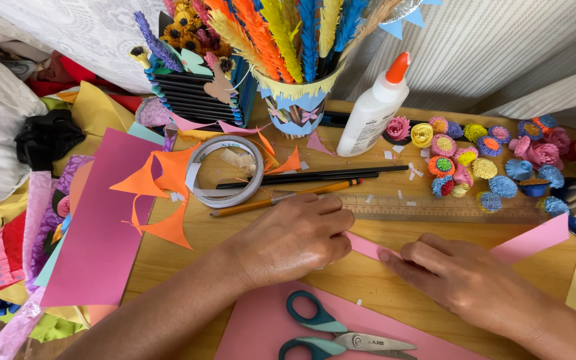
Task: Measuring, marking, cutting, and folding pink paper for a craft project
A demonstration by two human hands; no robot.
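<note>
Stood upper centre-right of the frame: white glue bottle (pixel 373 110), tapered, orange-capped, leaning slightly, printed label on its side. Otherwise no packages, signs or screens seen.

Bare wood (pixel 341 277) open between hands, ruler (pixel 421 207) and pencils (pixel 288 198) behind, scissors (pixel 341 333) in front

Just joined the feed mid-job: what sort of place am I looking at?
Likely a home paper-craft table: both hands press a pink paper strip on a wooden table, with scissors, a glue bottle and paper flowers about.
</note>
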